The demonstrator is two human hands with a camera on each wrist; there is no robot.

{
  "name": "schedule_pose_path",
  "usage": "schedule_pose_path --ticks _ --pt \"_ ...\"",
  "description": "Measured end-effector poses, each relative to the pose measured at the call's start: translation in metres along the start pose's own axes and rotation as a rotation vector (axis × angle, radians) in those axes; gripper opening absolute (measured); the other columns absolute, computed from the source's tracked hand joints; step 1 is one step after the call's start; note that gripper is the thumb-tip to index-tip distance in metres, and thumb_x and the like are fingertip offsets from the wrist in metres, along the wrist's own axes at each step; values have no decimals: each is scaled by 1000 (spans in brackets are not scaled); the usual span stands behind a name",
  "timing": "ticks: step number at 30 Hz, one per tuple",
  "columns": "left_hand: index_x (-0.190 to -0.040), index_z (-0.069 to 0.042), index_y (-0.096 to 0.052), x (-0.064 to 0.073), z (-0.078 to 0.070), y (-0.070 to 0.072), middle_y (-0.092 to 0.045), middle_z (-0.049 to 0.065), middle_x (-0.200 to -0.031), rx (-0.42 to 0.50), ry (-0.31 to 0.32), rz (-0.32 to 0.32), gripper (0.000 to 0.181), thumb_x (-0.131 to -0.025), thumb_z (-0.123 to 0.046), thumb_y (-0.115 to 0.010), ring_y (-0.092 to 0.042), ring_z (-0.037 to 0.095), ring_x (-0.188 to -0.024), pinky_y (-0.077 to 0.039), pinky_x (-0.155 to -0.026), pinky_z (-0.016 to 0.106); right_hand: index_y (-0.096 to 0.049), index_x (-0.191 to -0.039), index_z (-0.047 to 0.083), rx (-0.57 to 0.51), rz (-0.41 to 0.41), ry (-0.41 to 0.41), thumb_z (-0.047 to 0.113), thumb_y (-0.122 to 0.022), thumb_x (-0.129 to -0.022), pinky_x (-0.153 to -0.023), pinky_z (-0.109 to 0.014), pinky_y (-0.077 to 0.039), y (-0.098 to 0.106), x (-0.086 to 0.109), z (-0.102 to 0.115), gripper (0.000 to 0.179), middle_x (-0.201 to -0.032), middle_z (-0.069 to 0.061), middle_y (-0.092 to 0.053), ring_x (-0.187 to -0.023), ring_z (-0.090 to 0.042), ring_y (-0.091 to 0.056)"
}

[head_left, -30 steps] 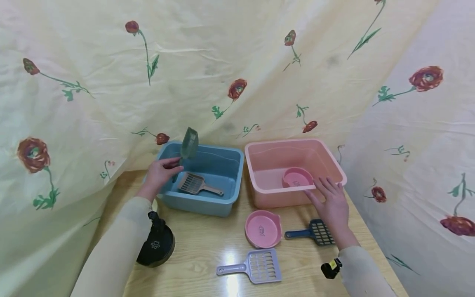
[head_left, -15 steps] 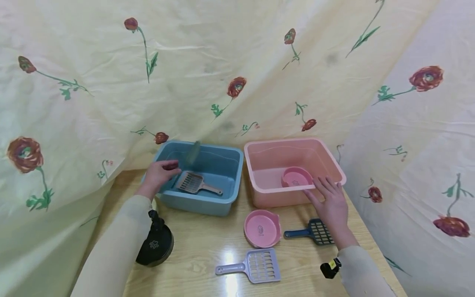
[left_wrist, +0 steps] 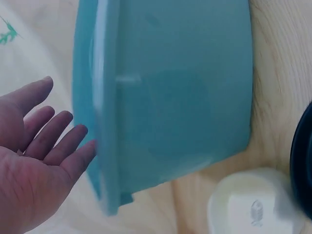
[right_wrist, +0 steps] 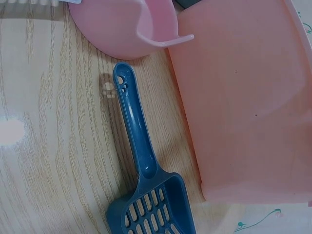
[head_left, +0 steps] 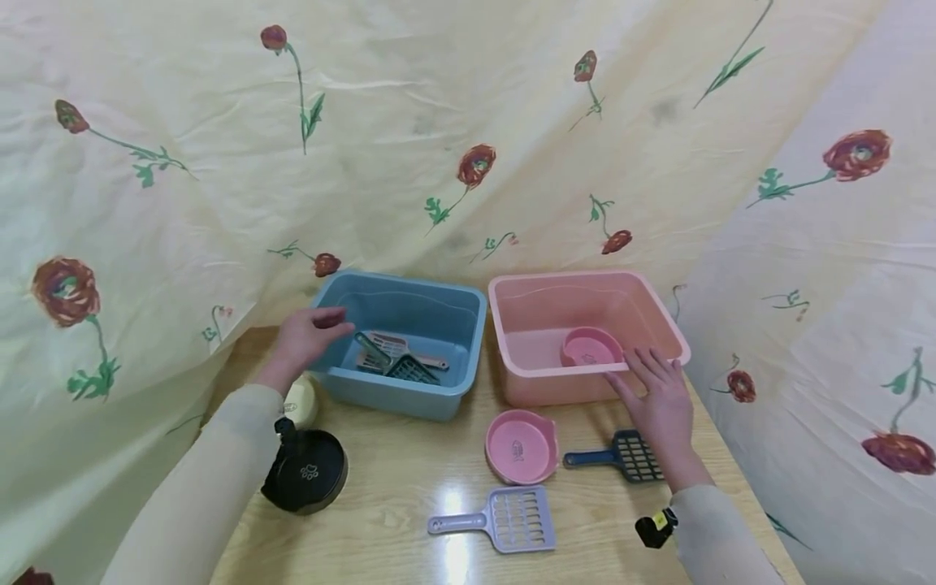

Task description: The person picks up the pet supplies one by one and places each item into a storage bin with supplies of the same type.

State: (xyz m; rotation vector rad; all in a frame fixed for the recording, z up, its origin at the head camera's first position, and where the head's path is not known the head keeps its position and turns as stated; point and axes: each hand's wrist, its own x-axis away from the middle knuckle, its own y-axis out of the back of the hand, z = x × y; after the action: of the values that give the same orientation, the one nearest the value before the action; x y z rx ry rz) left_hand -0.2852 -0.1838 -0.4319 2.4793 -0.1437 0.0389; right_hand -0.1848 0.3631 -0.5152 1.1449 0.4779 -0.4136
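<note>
My left hand (head_left: 305, 341) is over the left rim of the blue litter box (head_left: 395, 396), fingers relaxed and holding nothing. In the left wrist view, the fingers lie beside the rim of that box. A dark green litter scoop (head_left: 412, 369) lies inside, crossing over a grey-beige litter scoop (head_left: 431, 361). My right hand (head_left: 660, 406) rests on the front rim of the pink litter box (head_left: 537, 390), fingers extended. Inside that box sits a pink bowl (head_left: 591, 345). A navy litter scoop (head_left: 636, 457) lies on the table beside the right hand; the right wrist view shows its handle close up.
On the wooden table (head_left: 387, 520) are another pink bowl (head_left: 521, 447) and a lavender litter scoop (head_left: 521, 520). A black bowl (head_left: 310, 471) and a cream bowl (head_left: 301, 401) stand by the left forearm. A flowered cloth (head_left: 409, 122) hangs behind the boxes.
The left hand has let go of the green scoop, which dropped into the blue box onto the grey-beige one. The left hand has shifted slightly left; the right stays on the pink rim.
</note>
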Motion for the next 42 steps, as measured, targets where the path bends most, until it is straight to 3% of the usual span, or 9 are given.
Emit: schedule_pose_path --ticks 12,15,18,21,25,28,31,33,42 --pt "-146 -1 -64 33 -12 21 -63 21 -147 -185 -179 24 51 -103 -25 -75 -62 43 -133 -54 -106 57 -65 -145 5 -6 69 -36 32 -85 -93 -132 -55 -20 2 1 0 62 -151 -23 -58 -148 -45 -47" --pt "-146 -4 -65 41 -15 18 -64 22 -146 -233 -199 53 52 -101 -26 -76 -72 37 -105 -60 -85 48 -64 -146 5 -7 64 -33 34 -83 -94 -132 -55 -19 1 1 -3 62 -150 -23 -59 -149 -44 -46" --pt "-149 -8 -64 49 -18 17 -78 23 -107 -289 -195 76 54 -101 -29 -77 -54 22 -60 -46 -60 37 -64 -146 5 -9 61 -35 34 -84 -94 -132 -55 -19 1 0 -3 63 -150 -24 -59 -148 -45 -47" --pt "-150 -8 -62 55 -20 18 -62 12 -63 -333 -204 79 57 -100 -30 -78 -28 14 -45 -35 -51 34 -64 -146 5 -9 61 -35 34 -84 -93 -132 -55 -19 2 -1 -1 63 -149 -24 -60 -147 -46 -47" --pt "-150 -8 -62 62 -19 21 -61 4 -64 -361 -221 64 58 -99 -32 -79 -25 11 -44 -34 -48 32 -65 -144 4 -13 58 -32 33 -84 -93 -132 -55 -20 2 -1 0 62 -148 -24 -60 -146 -47 -48" --pt "-149 -8 -63 67 -19 18 -78 17 -108 -353 -237 70 57 -99 -30 -80 -49 17 -51 -39 -48 33 -65 -144 3 -15 58 -32 33 -84 -94 -132 -55 -19 2 -1 1 61 -148 -25 -60 -146 -47 -48" --pt "-146 -8 -66 72 -20 11 -65 20 -145 -368 -290 91 57 -96 -29 -82 -74 31 -86 -54 -61 40 -66 -144 3 -19 49 -28 32 -85 -93 -132 -55 -20 1 -1 -1 61 -147 -25 -61 -146 -47 -48" --pt "-145 -9 -67 76 -22 5 -67 17 -143 -385 -341 127 57 -95 -31 -84 -70 37 -121 -61 -80 46 -65 -144 4 -17 49 -30 33 -85 -93 -131 -56 -20 0 -1 0 62 -147 -25 -60 -146 -47 -48" --pt "-139 -10 -72 92 -34 -16 -72 5 -139 -305 -547 368 57 -88 -28 -90 -66 29 -131 -55 -108 51 -66 -144 4 -15 51 -34 35 -84 -93 -132 -55 -20 1 -1 0 62 -147 -25 -61 -146 -47 -48"
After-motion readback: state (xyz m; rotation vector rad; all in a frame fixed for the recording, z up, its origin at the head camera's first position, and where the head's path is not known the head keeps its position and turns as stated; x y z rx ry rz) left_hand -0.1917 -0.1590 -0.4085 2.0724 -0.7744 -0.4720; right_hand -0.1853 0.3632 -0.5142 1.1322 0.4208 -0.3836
